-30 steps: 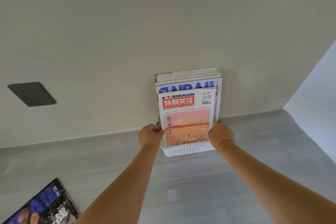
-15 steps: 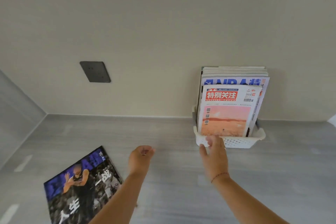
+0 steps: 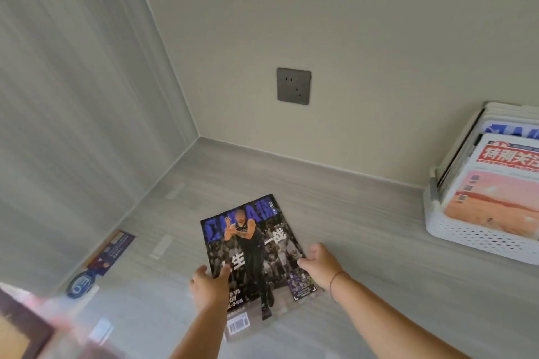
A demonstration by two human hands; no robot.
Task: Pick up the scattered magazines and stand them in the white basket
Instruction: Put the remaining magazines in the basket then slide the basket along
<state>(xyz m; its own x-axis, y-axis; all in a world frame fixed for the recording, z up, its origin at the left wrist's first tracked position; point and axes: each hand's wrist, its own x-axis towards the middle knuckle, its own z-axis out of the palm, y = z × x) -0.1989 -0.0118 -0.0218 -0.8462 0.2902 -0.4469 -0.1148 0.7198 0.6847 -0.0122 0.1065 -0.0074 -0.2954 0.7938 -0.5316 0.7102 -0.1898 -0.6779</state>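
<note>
A dark basketball magazine (image 3: 250, 245) lies flat on the grey floor in front of me. My left hand (image 3: 207, 285) rests at its left edge with fingers apart, thumb over the cover. My right hand (image 3: 320, 264) is at its right edge, fingers spread and touching the cover. Neither hand has lifted it. The white basket (image 3: 478, 237) stands against the wall at the far right, with several magazines upright in it; a red-titled one with a pink cover (image 3: 495, 192) is at the front.
Another magazine (image 3: 109, 251) lies by the left wall, with a round blue object (image 3: 81, 285) below it. A grey wall socket (image 3: 293, 85) sits above the floor. A blurred dark and pink thing (image 3: 26, 326) fills the lower left corner.
Both hands left the pink-cover magazine standing in the basket and moved left and down to the basketball magazine. My view swung left, so the basket is now at the right edge.
</note>
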